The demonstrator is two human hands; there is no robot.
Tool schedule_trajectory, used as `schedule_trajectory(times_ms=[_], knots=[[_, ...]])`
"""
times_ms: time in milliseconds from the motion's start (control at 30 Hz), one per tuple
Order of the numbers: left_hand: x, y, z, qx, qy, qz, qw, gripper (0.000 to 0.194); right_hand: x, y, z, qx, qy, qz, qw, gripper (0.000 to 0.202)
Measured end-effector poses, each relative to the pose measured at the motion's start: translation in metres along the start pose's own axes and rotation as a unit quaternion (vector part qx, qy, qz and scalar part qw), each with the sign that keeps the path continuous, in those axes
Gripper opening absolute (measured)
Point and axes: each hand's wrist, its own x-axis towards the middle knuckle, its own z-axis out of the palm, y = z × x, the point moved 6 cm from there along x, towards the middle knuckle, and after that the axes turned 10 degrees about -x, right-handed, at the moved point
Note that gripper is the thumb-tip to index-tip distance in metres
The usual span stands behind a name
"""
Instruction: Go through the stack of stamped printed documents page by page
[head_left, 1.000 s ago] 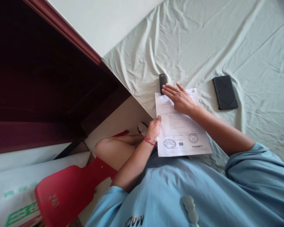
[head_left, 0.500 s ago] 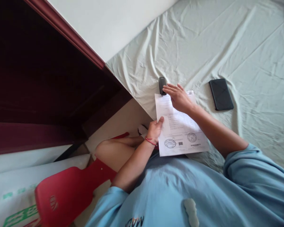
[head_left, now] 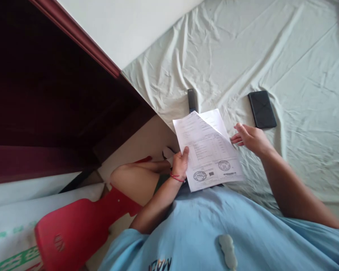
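Observation:
My left hand [head_left: 180,164], with a red string on the wrist, grips the left edge of some printed papers [head_left: 206,150], thumb on top. The front sheet bears two round stamps and a barcode near its lower edge. It is turned askew, so part of another sheet [head_left: 216,119] shows behind its upper right. My right hand [head_left: 252,139] is just off the papers' right edge, fingers stretched out and thumb apart, holding nothing I can see. Beyond the papers' top edge lies a slim black object, possibly a stapler [head_left: 191,99], its near end by the sheets.
A dark phone or tablet [head_left: 262,109] lies on the pale wrinkled sheet [head_left: 305,94] at the right. On the left are a dark red wooden cabinet [head_left: 45,82], a red chair back [head_left: 70,229] and white packages with green print [head_left: 11,222]. A white wall [head_left: 130,30] rises behind.
My right hand has moved from beside the black object at the papers' top to their right side. The front sheet has swung leftward, uncovering another sheet behind. My left hand keeps its grip.

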Motion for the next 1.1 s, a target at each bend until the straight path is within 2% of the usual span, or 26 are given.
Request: schedule_trajectory(times_ms=[100, 267, 400, 500, 567, 700, 833, 933, 1000, 1100], knots=[[0.001, -0.001, 0.000, 0.023, 0.012, 0.014, 1.000, 0.077, 0.000, -0.012, 0.012, 0.051, -0.007, -0.005, 0.999, 0.073], [-0.001, -0.001, 0.001, 0.045, 0.028, 0.039, 0.998, 0.078, -0.007, -0.030, 0.014, 0.120, -0.004, -0.029, 0.992, 0.073], [-0.005, 0.002, -0.004, 0.091, 0.036, 0.070, 0.993, 0.071, -0.019, -0.031, 0.020, 0.188, -0.075, -0.012, 0.979, 0.077], [-0.008, 0.003, -0.004, 0.105, 0.019, 0.085, 0.991, 0.066, -0.022, -0.024, 0.030, 0.238, -0.105, 0.015, 0.966, 0.055], [-0.010, 0.003, -0.002, 0.101, 0.009, 0.089, 0.991, 0.064, -0.021, -0.016, 0.033, 0.259, -0.080, 0.043, 0.961, 0.041], [-0.012, 0.006, 0.008, 0.064, -0.011, 0.073, 0.995, 0.067, -0.021, -0.010, 0.035, 0.301, -0.051, 0.070, 0.950, 0.036], [-0.018, 0.012, 0.015, 0.054, -0.056, 0.054, 0.996, 0.066, -0.023, -0.011, 0.021, 0.239, 0.013, 0.041, 0.970, 0.030], [-0.024, 0.013, 0.012, 0.098, -0.080, 0.015, 0.992, 0.062, -0.022, -0.007, 0.010, 0.170, 0.067, 0.017, 0.983, 0.029], [-0.026, 0.014, 0.007, 0.134, -0.087, 0.001, 0.987, 0.060, -0.020, -0.004, 0.008, 0.162, 0.071, 0.011, 0.984, 0.030], [-0.023, 0.021, 0.001, 0.168, -0.071, 0.023, 0.983, 0.054, -0.016, 0.002, 0.011, 0.178, 0.057, 0.017, 0.982, 0.031]])
